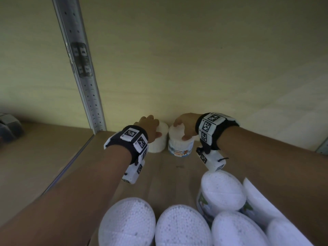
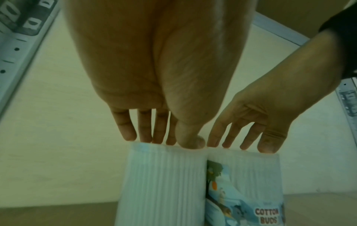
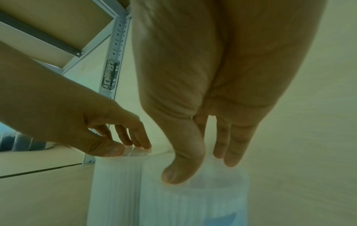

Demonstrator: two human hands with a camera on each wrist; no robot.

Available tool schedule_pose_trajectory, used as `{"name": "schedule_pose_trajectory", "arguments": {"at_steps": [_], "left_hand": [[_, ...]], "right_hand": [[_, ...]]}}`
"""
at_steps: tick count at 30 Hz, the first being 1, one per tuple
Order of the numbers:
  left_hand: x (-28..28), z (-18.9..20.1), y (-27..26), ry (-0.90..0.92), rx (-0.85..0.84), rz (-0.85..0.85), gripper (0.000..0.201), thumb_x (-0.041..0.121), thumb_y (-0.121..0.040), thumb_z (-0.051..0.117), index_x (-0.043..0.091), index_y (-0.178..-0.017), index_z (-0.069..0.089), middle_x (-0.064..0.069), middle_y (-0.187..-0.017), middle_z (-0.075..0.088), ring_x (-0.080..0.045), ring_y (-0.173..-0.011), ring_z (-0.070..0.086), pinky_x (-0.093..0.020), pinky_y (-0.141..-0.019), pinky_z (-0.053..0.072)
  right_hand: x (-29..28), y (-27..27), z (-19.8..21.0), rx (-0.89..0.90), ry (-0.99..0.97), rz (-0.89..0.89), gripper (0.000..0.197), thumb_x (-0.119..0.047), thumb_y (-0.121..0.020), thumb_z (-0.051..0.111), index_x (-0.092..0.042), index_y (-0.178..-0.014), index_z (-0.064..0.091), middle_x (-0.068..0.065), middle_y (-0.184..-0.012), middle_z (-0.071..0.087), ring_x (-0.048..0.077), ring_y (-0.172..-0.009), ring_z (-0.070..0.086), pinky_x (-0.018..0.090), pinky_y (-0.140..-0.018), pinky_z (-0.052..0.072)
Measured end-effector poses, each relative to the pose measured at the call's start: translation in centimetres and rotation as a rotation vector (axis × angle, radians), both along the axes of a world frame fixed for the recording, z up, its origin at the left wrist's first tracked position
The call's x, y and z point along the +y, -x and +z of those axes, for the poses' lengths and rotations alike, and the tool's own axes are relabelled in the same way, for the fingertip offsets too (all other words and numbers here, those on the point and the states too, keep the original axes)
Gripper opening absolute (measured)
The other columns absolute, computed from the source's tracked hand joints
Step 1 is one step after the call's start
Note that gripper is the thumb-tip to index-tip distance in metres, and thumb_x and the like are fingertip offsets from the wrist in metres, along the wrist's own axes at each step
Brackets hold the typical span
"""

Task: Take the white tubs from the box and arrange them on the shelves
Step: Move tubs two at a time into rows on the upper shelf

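Two white tubs of cotton buds stand side by side on the wooden shelf [image 1: 159, 167], up against the back wall. My left hand [image 1: 150, 126] grips the lid of the left tub [image 1: 159, 142] from above, thumb in front and fingers behind. My right hand [image 1: 184, 126] grips the right tub [image 1: 179, 146], which has a blue "COTTON BUDS" label, the same way. In the left wrist view the left hand [image 2: 162, 140] has its fingertips on the rim of the left tub [image 2: 164, 183]. In the right wrist view the right hand [image 3: 201, 168] has its thumb down the side of the right tub [image 3: 193, 206].
Several more white tubs [image 1: 127, 226] sit packed together close below the camera, near the shelf's front. A perforated metal upright [image 1: 85, 86] stands left of the left tub. A dark object [image 1: 8, 128] lies in the neighbouring bay at far left. The pale wall [image 1: 195, 68] closes the back.
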State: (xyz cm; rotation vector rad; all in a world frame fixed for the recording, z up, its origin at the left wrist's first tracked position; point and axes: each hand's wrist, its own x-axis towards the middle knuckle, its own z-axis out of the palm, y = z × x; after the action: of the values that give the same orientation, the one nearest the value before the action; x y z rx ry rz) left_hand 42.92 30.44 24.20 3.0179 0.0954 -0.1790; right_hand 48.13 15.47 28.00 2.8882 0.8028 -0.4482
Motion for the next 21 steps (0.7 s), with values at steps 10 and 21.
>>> {"name": "schedule_pose_trajectory", "arguments": {"at_steps": [10,21], "left_hand": [[1.3,0.1,-0.9,0.017,0.002,-0.039,0.054,0.045,-0.093,0.052,0.016,-0.137,0.041,-0.007,-0.146,0.037,-0.027,-0.132,0.039,-0.038,-0.109,0.033],[1.1,0.0,-2.2,-0.095,-0.067,0.021,0.062,0.068,-0.080,0.051,0.026,-0.126,0.048,-0.006,-0.131,0.047,-0.031,-0.120,0.048,-0.042,-0.098,0.042]], "right_hand": [[-0.4,0.1,0.2,0.014,-0.016,0.039,0.065,-0.012,-0.090,0.064,-0.012,-0.148,0.034,0.008,-0.154,0.032,0.027,-0.140,0.035,0.032,-0.109,0.034],[0.4,-0.7,-0.2,0.040,0.041,0.020,0.059,-0.009,-0.095,0.056,-0.004,-0.148,0.031,0.010,-0.155,0.030,0.024,-0.141,0.034,0.026,-0.108,0.031]]}}
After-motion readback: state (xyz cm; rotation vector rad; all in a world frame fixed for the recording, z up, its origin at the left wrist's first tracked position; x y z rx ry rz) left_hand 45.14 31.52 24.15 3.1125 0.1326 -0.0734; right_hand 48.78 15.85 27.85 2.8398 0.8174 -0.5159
